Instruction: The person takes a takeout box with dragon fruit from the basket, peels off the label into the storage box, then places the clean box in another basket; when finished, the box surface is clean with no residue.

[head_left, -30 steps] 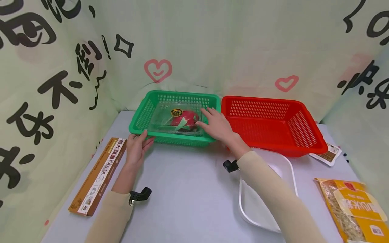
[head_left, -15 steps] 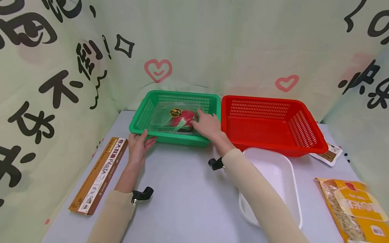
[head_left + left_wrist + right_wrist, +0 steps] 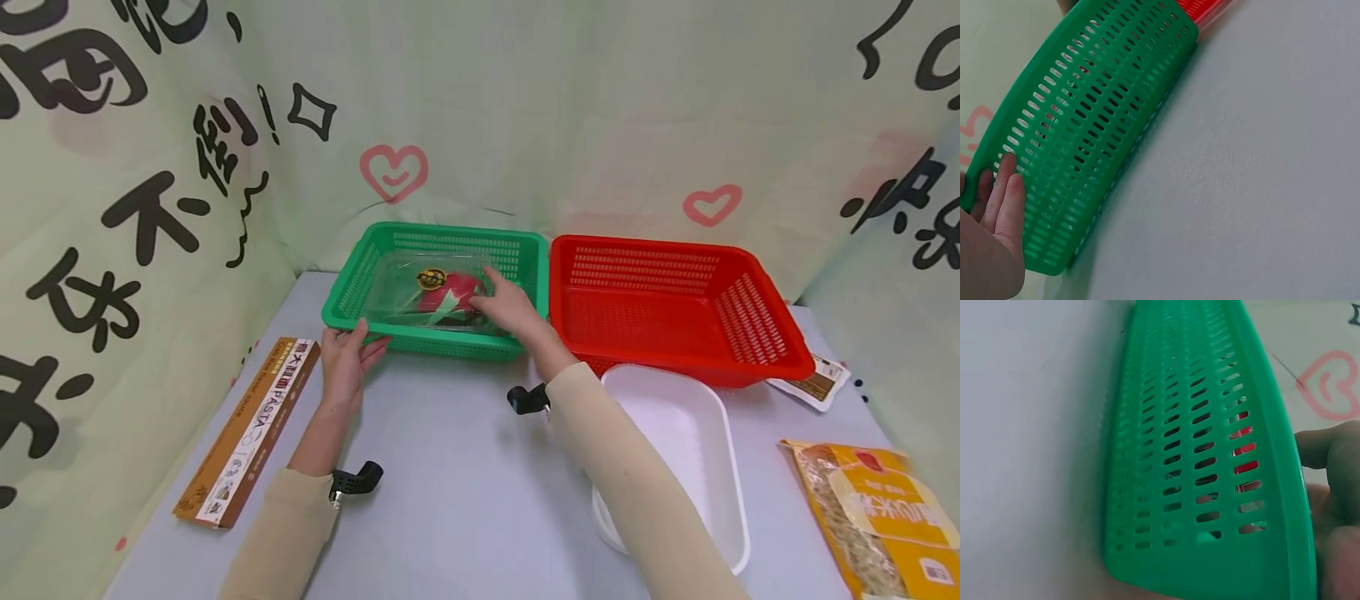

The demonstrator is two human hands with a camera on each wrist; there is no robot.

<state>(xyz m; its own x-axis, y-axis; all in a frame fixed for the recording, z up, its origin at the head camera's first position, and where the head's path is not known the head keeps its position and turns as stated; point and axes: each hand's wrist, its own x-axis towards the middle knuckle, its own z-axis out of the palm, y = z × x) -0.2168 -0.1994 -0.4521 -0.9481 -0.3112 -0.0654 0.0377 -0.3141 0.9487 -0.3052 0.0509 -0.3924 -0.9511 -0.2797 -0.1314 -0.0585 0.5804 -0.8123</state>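
A green basket [image 3: 450,343] with slotted walls stands at the back of the table. My left hand [image 3: 345,367] grips its front left rim, thumb over the top and fingers against the outer wall, as the left wrist view also shows. Inside lies a clear plastic box [image 3: 393,292] with a black and gold sticker. A red dragon fruit [image 3: 457,292] with green scales shows through the plastic; whether it is in the box or beneath it I cannot tell. My right hand [image 3: 517,312] reaches over the basket's front rim and holds the box's right end.
A red basket [image 3: 637,325] stands right of the green one, partly over a small packet [image 3: 817,383]. White trays [image 3: 697,433] lie under my right forearm. A pasta box [image 3: 251,433] is at the left, a yellow bag of flakes [image 3: 877,517] at the right.
My right hand has moved left and drawn its fingers closer together on the plastic box, which has shifted slightly left. My left hand keeps its hold on the basket rim.
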